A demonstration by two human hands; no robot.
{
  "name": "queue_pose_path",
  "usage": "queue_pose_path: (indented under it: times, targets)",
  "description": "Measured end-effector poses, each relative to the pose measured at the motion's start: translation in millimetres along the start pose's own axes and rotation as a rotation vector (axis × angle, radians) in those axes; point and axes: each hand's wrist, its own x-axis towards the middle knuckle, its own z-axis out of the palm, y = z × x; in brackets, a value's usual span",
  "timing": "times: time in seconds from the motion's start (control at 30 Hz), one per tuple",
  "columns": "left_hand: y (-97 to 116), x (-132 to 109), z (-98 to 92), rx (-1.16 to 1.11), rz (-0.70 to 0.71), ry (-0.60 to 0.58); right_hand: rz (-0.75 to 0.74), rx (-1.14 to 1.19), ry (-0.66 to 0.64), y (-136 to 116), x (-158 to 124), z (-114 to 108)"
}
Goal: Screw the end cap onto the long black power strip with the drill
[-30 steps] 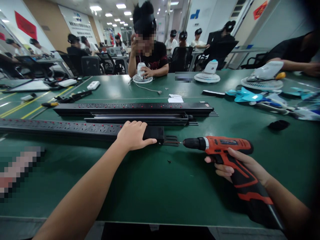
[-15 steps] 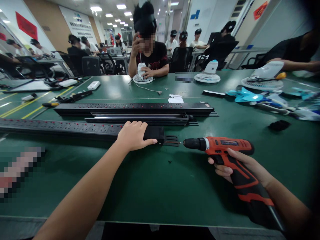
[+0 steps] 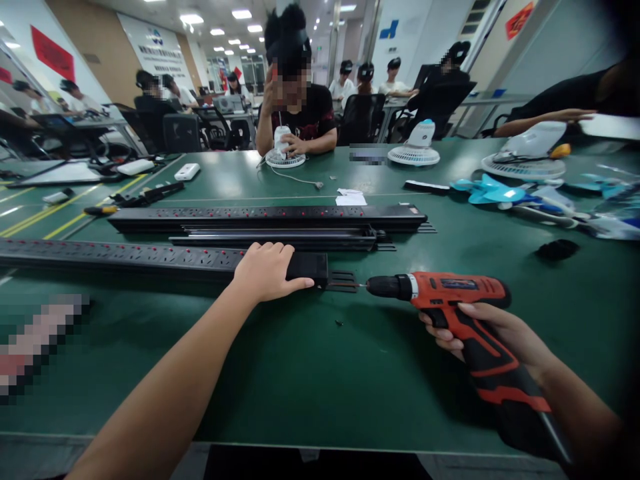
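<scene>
My left hand (image 3: 265,272) is wrapped over the right end of a long black power strip (image 3: 205,259) that lies on the green table. Its thumb points right along the near side. A slotted bracket (image 3: 345,277) sticks out of the strip's end. In my right hand (image 3: 493,333) is a red and black cordless drill (image 3: 460,290), held by the handle and aimed left. The drill's long thin bit reaches over the bracket to the strip's end; whether its tip sits on a screw is hidden. A small dark piece (image 3: 339,323) lies below the bracket.
Behind lie a second power strip (image 3: 280,215) and an open black housing (image 3: 280,237). White fan parts (image 3: 414,155) and blue fan blades (image 3: 490,190) are at the right. Across the table a person (image 3: 320,110) handles another fan part. A yellow-handled tool (image 3: 100,210) lies at the left.
My right hand has shifted slightly on the drill, while the drill itself stays nearly in place. At the far right, another person's arm now reaches over a white panel. My left hand stays put.
</scene>
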Motion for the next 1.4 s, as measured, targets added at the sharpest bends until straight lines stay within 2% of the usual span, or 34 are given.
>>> queue_pose_path:
  times: [0.17, 0.3, 0.53, 0.73, 1.0, 1.27, 1.4]
  targets:
    - [-0.1, 0.4, 0.0, -0.009, -0.003, -0.004, -0.008, 0.005, 0.228, 0.6, -2.1, -5.7]
    - [-0.2, 0.9, 0.4, -0.003, -0.006, -0.003, -0.037, -0.058, 0.335, 1.6, -4.8, -4.6]
    - [-0.1, -0.2, 1.7, 0.009, -0.02, 0.0, -0.14, -0.274, 0.333, 4.8, -5.5, 8.9]
    - [-0.7, -0.5, 2.4, -0.001, -0.012, 0.006, -0.056, -0.343, 0.436, 3.6, -10.0, 19.0]
    - [-1.2, -1.4, 1.6, -0.001, -0.009, 0.008, -0.036, -0.455, 0.596, 4.6, -13.9, 34.2]
    - [-1.6, -1.2, 1.7, -0.003, -0.002, 0.016, -0.071, -0.607, 0.664, 12.0, -16.5, 31.1]
    - [-1.6, -1.3, 2.5, -0.005, 0.001, 0.026, -0.105, -0.553, 0.581, 13.1, -17.0, 27.6]
